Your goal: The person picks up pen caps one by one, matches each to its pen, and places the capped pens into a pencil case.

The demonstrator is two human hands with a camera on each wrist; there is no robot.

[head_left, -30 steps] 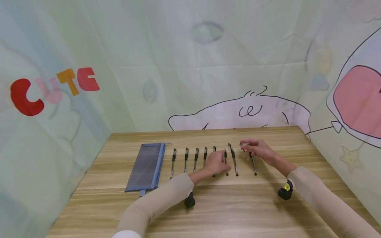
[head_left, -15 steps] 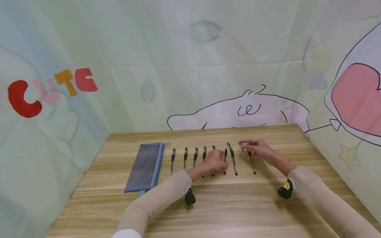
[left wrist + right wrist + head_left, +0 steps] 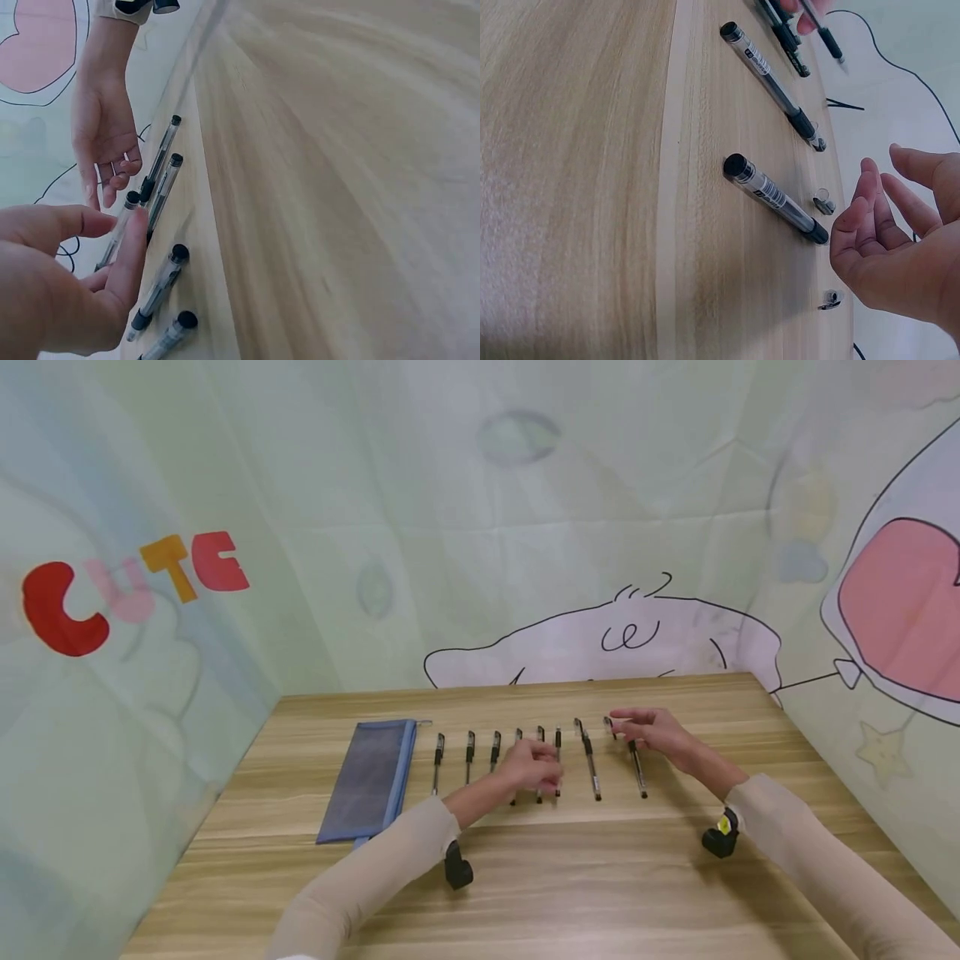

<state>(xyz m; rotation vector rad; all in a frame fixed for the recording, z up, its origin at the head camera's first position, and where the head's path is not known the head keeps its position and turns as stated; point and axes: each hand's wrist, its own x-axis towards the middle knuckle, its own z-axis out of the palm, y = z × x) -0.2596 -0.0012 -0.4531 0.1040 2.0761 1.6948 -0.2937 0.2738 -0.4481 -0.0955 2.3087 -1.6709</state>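
In the head view, my left hand (image 3: 531, 767) is over the row of pens on the table. It pinches an uncapped black gel pen (image 3: 558, 739) between thumb and fingers; the left wrist view shows this pen (image 3: 120, 232) between the fingertips. My right hand (image 3: 654, 732) hovers at the right end of the row, fingers loosely bent, holding nothing. Near its fingertips lies a loose clear pen cap (image 3: 823, 201). Below that hand rests an uncapped pen (image 3: 776, 196). Another pen (image 3: 591, 768) lies between the hands, with a cap (image 3: 578, 725) by its tip.
Several black pens, including a pen (image 3: 438, 756), lie side by side left of my left hand. A blue mesh zip pouch (image 3: 366, 781) lies at the left of the wooden table (image 3: 570, 885). One more cap (image 3: 831, 300) shows in the right wrist view. A printed curtain (image 3: 360, 527) hangs behind.
My left hand has moved left, bringing the pinched pen away from the pen between the hands and closer to the row on the left. The right hand has stayed nearly still.
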